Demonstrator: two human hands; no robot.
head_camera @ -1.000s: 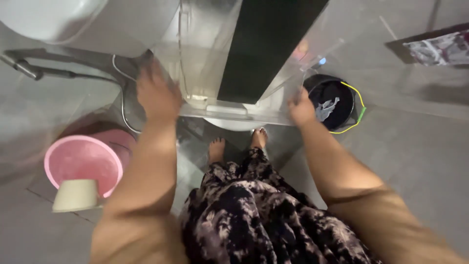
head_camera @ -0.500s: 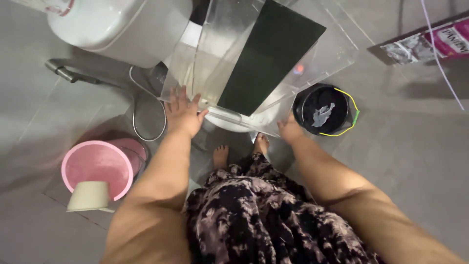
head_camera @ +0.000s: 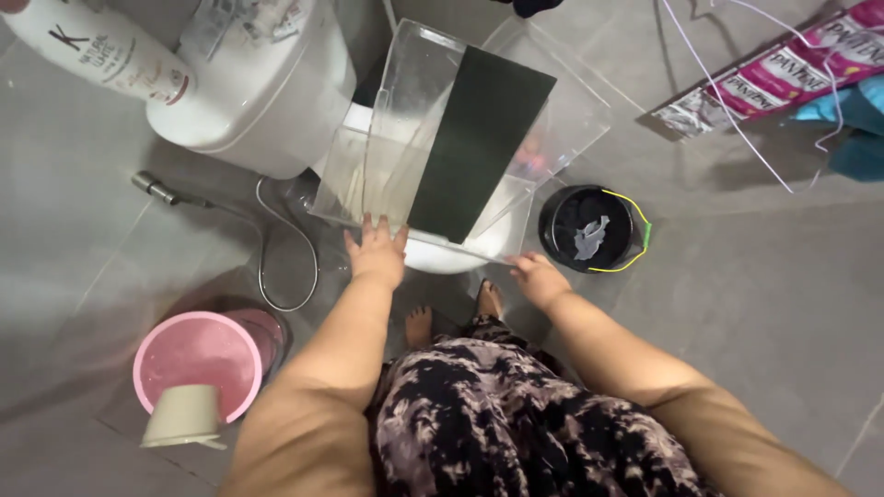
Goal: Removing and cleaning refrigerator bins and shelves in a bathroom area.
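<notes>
Both hands were at the near edge of the clear tank (head_camera: 405, 138), which sat tilted on the white toilet (head_camera: 267, 101). I saw my left hand (head_camera: 378, 253) laid flat against the tank's near wall, fingers spread wide and touching the clear panel. My right hand (head_camera: 539, 276) was at the tank's near right corner, fingers loosely curled; whether they gripped the edge I could not tell. Inside the tank a dark green pad (head_camera: 479, 138) leaned diagonally (it covered much of the middle). Right of the tank stood a black bucket (head_camera: 594, 230) with a yellow handle and a pale scrap inside. Left of the tank and nearer to me a pink bucket (head_camera: 198, 359) stood on the grey floor, a cream scoop (head_camera: 180, 416) resting on its rim. A hose (head_camera: 276, 248) looped on the floor just left of the tank.
</notes>
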